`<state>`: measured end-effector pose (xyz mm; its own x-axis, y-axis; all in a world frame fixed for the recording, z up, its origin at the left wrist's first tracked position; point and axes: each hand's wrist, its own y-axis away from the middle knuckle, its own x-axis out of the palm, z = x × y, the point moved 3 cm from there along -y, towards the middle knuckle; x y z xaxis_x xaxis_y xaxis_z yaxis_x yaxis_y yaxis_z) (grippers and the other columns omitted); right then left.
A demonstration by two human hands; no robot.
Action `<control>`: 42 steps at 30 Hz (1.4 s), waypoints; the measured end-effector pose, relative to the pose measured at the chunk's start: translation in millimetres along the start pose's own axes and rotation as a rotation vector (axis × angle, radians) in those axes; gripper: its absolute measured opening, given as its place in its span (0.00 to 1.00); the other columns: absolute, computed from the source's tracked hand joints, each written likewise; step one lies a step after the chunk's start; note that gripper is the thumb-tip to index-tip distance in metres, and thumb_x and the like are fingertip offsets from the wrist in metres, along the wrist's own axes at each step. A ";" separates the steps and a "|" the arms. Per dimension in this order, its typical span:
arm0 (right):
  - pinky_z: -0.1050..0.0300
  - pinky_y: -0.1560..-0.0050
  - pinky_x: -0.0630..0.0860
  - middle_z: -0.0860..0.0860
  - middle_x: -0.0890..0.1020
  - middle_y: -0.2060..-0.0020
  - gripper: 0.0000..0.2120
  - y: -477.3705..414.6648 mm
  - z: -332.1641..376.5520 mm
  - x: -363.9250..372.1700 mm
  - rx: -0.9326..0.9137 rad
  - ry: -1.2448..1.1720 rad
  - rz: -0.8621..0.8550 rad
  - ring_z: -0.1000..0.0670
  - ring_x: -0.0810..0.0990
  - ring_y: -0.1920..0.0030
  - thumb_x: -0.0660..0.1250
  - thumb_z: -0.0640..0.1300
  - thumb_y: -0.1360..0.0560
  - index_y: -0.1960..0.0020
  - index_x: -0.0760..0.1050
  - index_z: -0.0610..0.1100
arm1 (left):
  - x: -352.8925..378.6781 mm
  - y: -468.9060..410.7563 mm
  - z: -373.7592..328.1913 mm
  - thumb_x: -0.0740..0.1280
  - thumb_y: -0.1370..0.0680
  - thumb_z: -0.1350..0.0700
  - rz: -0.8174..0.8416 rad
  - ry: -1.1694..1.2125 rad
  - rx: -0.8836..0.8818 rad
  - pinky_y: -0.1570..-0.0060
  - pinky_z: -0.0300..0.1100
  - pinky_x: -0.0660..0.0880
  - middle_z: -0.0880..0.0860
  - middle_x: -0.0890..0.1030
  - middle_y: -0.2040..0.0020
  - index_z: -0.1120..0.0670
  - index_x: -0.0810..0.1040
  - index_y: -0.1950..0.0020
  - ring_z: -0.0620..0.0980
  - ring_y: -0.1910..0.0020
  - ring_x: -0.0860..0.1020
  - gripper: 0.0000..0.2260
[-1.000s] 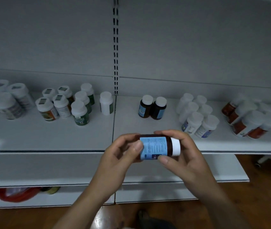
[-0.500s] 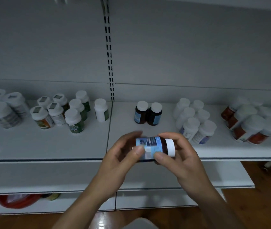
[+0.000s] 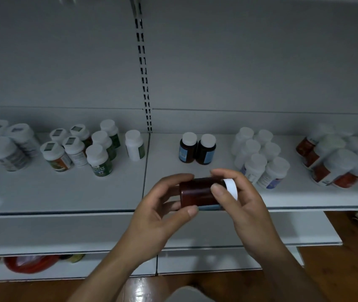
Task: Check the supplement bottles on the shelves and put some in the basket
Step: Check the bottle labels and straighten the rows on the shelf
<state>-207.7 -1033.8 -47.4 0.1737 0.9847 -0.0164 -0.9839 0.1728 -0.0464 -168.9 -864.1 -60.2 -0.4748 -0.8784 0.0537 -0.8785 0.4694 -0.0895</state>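
Note:
A brown supplement bottle (image 3: 196,191) with a white cap lies sideways between both hands, in front of the shelf edge. My left hand (image 3: 158,211) grips its base end with thumb and fingers. My right hand (image 3: 242,199) holds the cap end, thumb across the neck. The bare brown side faces me, and only a strip of blue label shows underneath. Two matching brown bottles (image 3: 197,148) with blue labels stand upright on the shelf (image 3: 206,171) just behind. A red basket (image 3: 30,262) sits on the lowest shelf at the far left, partly hidden.
White bottles with green or orange labels (image 3: 82,147) cluster on the shelf's left half. A group of white bottles (image 3: 259,158) and a group with red labels (image 3: 335,164) stand to the right. Wooden floor (image 3: 352,269) lies below.
The bottle has been rotated in my hands, so the blue label that faced me has turned down and the plain brown side shows. The view has tilted slightly upward.

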 end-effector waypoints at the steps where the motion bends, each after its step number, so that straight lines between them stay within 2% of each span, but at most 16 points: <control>1: 0.63 0.49 0.77 0.57 0.82 0.45 0.19 0.5 -1.1 0.4 -0.001 -0.029 0.041 0.55 0.81 0.44 0.69 0.47 0.29 0.39 0.75 0.54 | -0.9 -1.6 -0.2 0.72 0.28 0.51 -0.024 0.008 -0.013 0.46 0.38 0.77 0.48 0.82 0.42 0.49 0.77 0.36 0.48 0.40 0.80 0.21; 3: 0.61 0.49 0.78 0.55 0.80 0.40 0.23 2.5 -1.3 1.2 -0.019 -0.081 0.106 0.52 0.79 0.40 0.69 0.40 0.28 0.35 0.71 0.49 | -2.1 -3.6 -0.5 0.70 0.28 0.44 -0.064 0.005 -0.048 0.50 0.37 0.79 0.48 0.83 0.46 0.47 0.79 0.40 0.48 0.44 0.81 0.18; 5: 0.59 0.51 0.79 0.53 0.81 0.42 0.21 1.6 -0.6 1.6 -0.023 -0.090 0.095 0.50 0.80 0.41 0.70 0.39 0.29 0.37 0.74 0.48 | -3.7 -3.7 1.0 0.66 0.29 0.39 -0.073 -0.027 -0.072 0.50 0.37 0.79 0.47 0.83 0.46 0.46 0.80 0.41 0.48 0.44 0.81 0.20; 8: 0.57 0.53 0.80 0.52 0.83 0.48 0.17 -3.0 -2.6 2.7 0.007 -0.056 0.017 0.49 0.82 0.46 0.72 0.46 0.31 0.43 0.78 0.53 | -3.4 -3.5 1.2 0.70 0.29 0.45 -0.019 -0.049 -0.024 0.46 0.37 0.77 0.43 0.79 0.39 0.42 0.75 0.35 0.46 0.39 0.78 0.22; 10: 0.58 0.53 0.80 0.54 0.82 0.49 0.17 -4.6 -3.6 2.6 0.034 -0.049 -0.014 0.50 0.82 0.46 0.72 0.49 0.31 0.43 0.78 0.55 | -3.5 -4.9 0.8 0.73 0.30 0.49 0.000 -0.072 0.025 0.46 0.38 0.77 0.45 0.79 0.39 0.41 0.75 0.36 0.49 0.40 0.79 0.23; 14: 0.61 0.52 0.79 0.52 0.81 0.46 0.26 -4.5 -2.5 5.5 0.029 -0.154 0.072 0.51 0.82 0.45 0.73 0.41 0.31 0.34 0.71 0.50 | -3.8 -10.4 0.3 0.69 0.30 0.43 -0.065 0.023 -0.042 0.52 0.39 0.79 0.49 0.83 0.47 0.45 0.80 0.41 0.50 0.47 0.82 0.18; 17: 0.59 0.55 0.79 0.49 0.82 0.50 0.25 -8.0 -1.7 4.8 -0.002 -0.166 0.038 0.51 0.83 0.50 0.76 0.46 0.35 0.40 0.75 0.49 | -2.3 -11.6 1.7 0.65 0.29 0.40 -0.046 0.011 -0.086 0.53 0.39 0.79 0.49 0.84 0.48 0.50 0.79 0.39 0.49 0.49 0.83 0.22; 20: 0.60 0.55 0.79 0.49 0.84 0.53 0.20 -11.7 -1.9 6.0 0.008 -0.137 0.014 0.52 0.83 0.52 0.75 0.51 0.36 0.46 0.78 0.52 | -1.8 -10.7 2.1 0.70 0.30 0.46 -0.011 0.021 -0.037 0.51 0.38 0.78 0.46 0.80 0.41 0.45 0.75 0.35 0.48 0.43 0.80 0.23; 23: 0.60 0.51 0.79 0.52 0.83 0.48 0.24 -12.5 -3.1 7.4 0.009 -0.152 0.057 0.52 0.82 0.47 0.75 0.45 0.33 0.39 0.73 0.51 | -4.8 -13.4 0.8 0.72 0.29 0.50 -0.057 0.034 -0.003 0.53 0.37 0.78 0.48 0.82 0.45 0.47 0.78 0.40 0.48 0.47 0.82 0.18; 26: 0.60 0.48 0.78 0.55 0.81 0.42 0.27 -12.4 -1.9 7.2 -0.032 -0.139 0.096 0.52 0.80 0.42 0.72 0.38 0.30 0.33 0.69 0.50 | -5.8 -18.1 0.0 0.64 0.24 0.47 -0.100 0.014 -0.063 0.54 0.40 0.80 0.50 0.84 0.51 0.49 0.82 0.46 0.48 0.52 0.83 0.12; 28: 0.60 0.49 0.78 0.53 0.82 0.43 0.23 -14.0 -2.3 6.8 -0.044 -0.103 0.059 0.51 0.81 0.43 0.74 0.45 0.31 0.38 0.74 0.53 | -6.2 -18.2 2.8 0.62 0.24 0.43 -0.092 -0.019 -0.096 0.51 0.41 0.80 0.48 0.84 0.51 0.47 0.82 0.46 0.47 0.50 0.83 0.14; 30: 0.58 0.50 0.79 0.53 0.83 0.48 0.20 -16.6 -4.6 5.2 -0.012 -0.075 -0.015 0.51 0.82 0.47 0.75 0.53 0.35 0.43 0.77 0.57 | -4.8 -16.8 3.5 0.67 0.27 0.42 -0.058 -0.018 -0.075 0.49 0.36 0.77 0.46 0.83 0.47 0.46 0.79 0.41 0.45 0.46 0.82 0.16; 34: 0.56 0.46 0.79 0.53 0.82 0.44 0.25 -18.3 -7.5 3.8 -0.016 -0.095 0.034 0.52 0.80 0.41 0.73 0.49 0.31 0.35 0.72 0.54 | -5.5 -18.7 6.8 0.71 0.30 0.45 -0.082 0.002 -0.054 0.49 0.40 0.79 0.50 0.83 0.45 0.45 0.78 0.41 0.51 0.47 0.82 0.18; 36: 0.59 0.47 0.78 0.51 0.81 0.43 0.26 -18.4 -7.8 6.0 -0.039 -0.118 0.076 0.51 0.79 0.40 0.73 0.44 0.29 0.34 0.71 0.51 | -6.0 -22.0 4.9 0.66 0.26 0.44 -0.130 0.056 -0.111 0.52 0.40 0.80 0.53 0.85 0.49 0.52 0.79 0.42 0.52 0.52 0.84 0.17; 38: 0.59 0.47 0.77 0.49 0.82 0.44 0.24 -20.5 -10.0 5.4 -0.048 -0.101 0.037 0.50 0.80 0.41 0.73 0.46 0.30 0.36 0.73 0.51 | -5.4 -24.0 5.4 0.62 0.24 0.41 -0.126 0.032 -0.181 0.53 0.41 0.81 0.55 0.86 0.53 0.55 0.80 0.44 0.52 0.55 0.85 0.20; 42: 0.59 0.46 0.77 0.50 0.83 0.45 0.22 -24.8 -11.4 3.8 -0.037 -0.091 0.016 0.51 0.80 0.41 0.72 0.50 0.31 0.38 0.75 0.51 | -1.1 -22.9 11.6 0.57 0.22 0.35 -0.096 -0.058 -0.238 0.48 0.41 0.77 0.51 0.86 0.53 0.50 0.81 0.45 0.47 0.52 0.84 0.23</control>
<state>-182.1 -1034.6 -57.6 0.1518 0.9857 0.0732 -0.9840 0.1577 -0.0835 -147.6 -874.9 -69.7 -0.3906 -0.9206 -0.0066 -0.9105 0.3852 0.1501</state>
